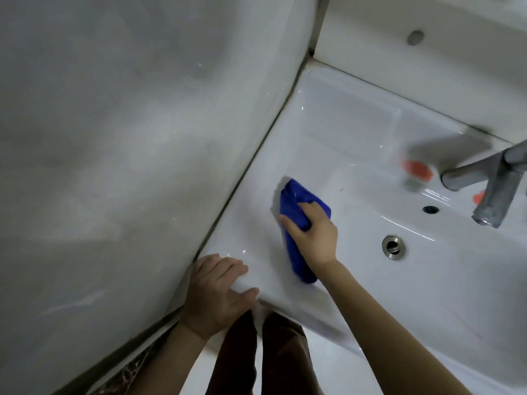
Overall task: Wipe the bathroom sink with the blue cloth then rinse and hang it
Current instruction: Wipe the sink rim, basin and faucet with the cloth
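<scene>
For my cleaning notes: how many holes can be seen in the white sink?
2: the round drain at the basin bottom, and the small overflow hole below the faucet.

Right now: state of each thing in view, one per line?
blue cloth: bunched, pressed on the sink's left ledge
right hand: fingers shut on the cloth
left hand: gripping the sink's front corner
sink: no standing water seen
drain: open
faucet: no water running

Soft blue cloth under the right hand, glossy white ceramic sink around it, dull grey metal tap beyond, brushed metal drain beside.
</scene>
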{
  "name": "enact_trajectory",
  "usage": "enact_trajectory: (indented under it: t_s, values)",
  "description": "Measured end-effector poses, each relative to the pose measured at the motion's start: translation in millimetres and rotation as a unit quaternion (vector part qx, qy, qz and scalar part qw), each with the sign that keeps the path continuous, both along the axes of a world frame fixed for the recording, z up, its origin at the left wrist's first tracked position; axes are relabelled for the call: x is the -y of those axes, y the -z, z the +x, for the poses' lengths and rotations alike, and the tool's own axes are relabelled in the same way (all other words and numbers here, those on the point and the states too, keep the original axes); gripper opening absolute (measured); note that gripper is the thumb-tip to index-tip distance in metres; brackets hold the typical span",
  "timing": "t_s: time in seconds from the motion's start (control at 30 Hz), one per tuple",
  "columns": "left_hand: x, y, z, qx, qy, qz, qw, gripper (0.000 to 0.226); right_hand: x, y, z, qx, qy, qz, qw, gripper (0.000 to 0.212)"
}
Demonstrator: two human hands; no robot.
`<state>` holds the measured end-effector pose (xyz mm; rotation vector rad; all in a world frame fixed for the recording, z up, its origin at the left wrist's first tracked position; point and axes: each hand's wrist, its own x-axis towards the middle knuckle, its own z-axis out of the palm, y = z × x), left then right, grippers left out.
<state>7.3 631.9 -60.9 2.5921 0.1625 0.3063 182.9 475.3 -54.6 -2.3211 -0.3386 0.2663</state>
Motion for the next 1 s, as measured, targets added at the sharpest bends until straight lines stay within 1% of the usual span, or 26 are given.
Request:
enact_trajectory:
  t_s: [0.07, 0.1, 0.17, 0.2, 0.3, 0.37, 0.43, 0.5, 0.6, 0.67, 0.7, 0.77, 0.83, 0.9, 0.97, 1.0]
  values:
    - [0, -1, 0, -0.009, 0.002, -0.006, 1.0, 0.037, 6, 1, -22, 0.041, -0.076, -0.028, 0.996, 0.024]
    - [0, -1, 0, -0.01, 0.002, -0.008, 1.0, 0.037, 6, 2, -20, 0.057, -0.105, -0.038, 0.992, 0.025]
    - [0, 0, 0, -0.006, 0.001, -0.005, 1.0, 0.036, 3, 5, 3, 0.081, -0.124, -0.063, 0.987, 0.029]
    - [1, 1, 0, -0.004, 0.0, -0.003, 1.0, 0.036, 0, 6, 21, 0.081, -0.104, -0.065, 0.989, 0.033]
    - [1, 3, 0, -0.006, -0.004, -0.003, 1.0, 0.036, -9, 6, 79, 0.074, -0.003, -0.054, 0.996, 0.051]
    - [1, 3, 0, -0.009, -0.006, -0.002, 1.0, 0.035, -11, 4, 98, 0.084, 0.006, -0.087, 0.993, 0.049]
    - [1, 1, 1, -0.016, -0.006, -0.003, 1.0, 0.035, -10, 3, 88, 0.084, -0.012, -0.086, 0.993, 0.045]
    - [2, -2, 1, -0.025, -0.007, -0.006, 1.0, 0.034, -6, 5, 56, 0.103, -0.055, -0.056, 0.992, 0.04]
    - [2, -3, 1, -0.032, -0.008, -0.011, 0.999, 0.034, 6, 10, 10, 0.142, -0.156, -0.037, 0.977, 0.035]
    - [2, -2, 1, -0.028, -0.012, -0.008, 1.0, 0.034, 6, 11, 18, 0.162, -0.203, -0.046, 0.964, 0.032]
    - [2, 0, 1, -0.022, -0.012, -0.004, 1.0, 0.034, 3, 10, 32, 0.161, -0.197, -0.064, 0.965, 0.03]
    - [3, 3, 1, -0.013, -0.011, 0.002, 1.0, 0.035, -6, 12, 71, 0.144, -0.123, -0.091, 0.978, 0.029]
    - [3, 4, 2, -0.006, -0.014, 0.002, 1.0, 0.034, -9, 12, 104, 0.122, -0.04, -0.094, 0.987, 0.033]
    - [3, 3, 2, -0.008, -0.016, 0.003, 1.0, 0.034, -6, 11, 112, 0.114, 0.016, -0.085, 0.99, 0.031]
    - [3, 1, 2, -0.013, -0.014, 0.0, 1.0, 0.033, -2, 9, 93, 0.101, 0.021, -0.074, 0.992, 0.027]
    - [4, 0, 2, -0.016, -0.013, -0.002, 1.0, 0.033, 0, 7, 75, 0.097, -0.005, -0.065, 0.993, 0.026]
